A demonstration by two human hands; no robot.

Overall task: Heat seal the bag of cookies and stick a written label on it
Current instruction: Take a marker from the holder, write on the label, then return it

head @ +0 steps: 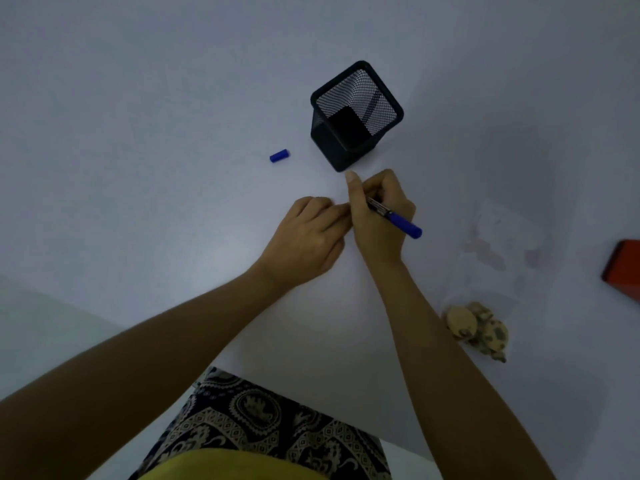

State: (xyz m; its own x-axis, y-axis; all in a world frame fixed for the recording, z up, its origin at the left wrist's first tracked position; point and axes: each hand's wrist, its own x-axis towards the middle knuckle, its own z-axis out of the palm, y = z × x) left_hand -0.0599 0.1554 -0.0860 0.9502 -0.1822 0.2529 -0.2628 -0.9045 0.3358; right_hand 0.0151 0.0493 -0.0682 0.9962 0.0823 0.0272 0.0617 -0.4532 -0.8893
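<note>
My right hand (377, 216) grips a blue marker (398, 220), its tip pointing down to the white table under my fingers. My left hand (308, 233) lies right beside it with fingers curled down on the table; what it presses, probably a small white label, is hidden beneath both hands. The marker's blue cap (279, 155) lies loose on the table to the upper left. A clear bag of cookies (485, 289) lies to the right, with the cookies (479, 329) bunched at its near end.
A black mesh pen holder (356, 116) stands just beyond my hands. A red object (623, 268) is cut off at the right edge. The white table (173, 168) ends near my lap, where patterned fabric shows.
</note>
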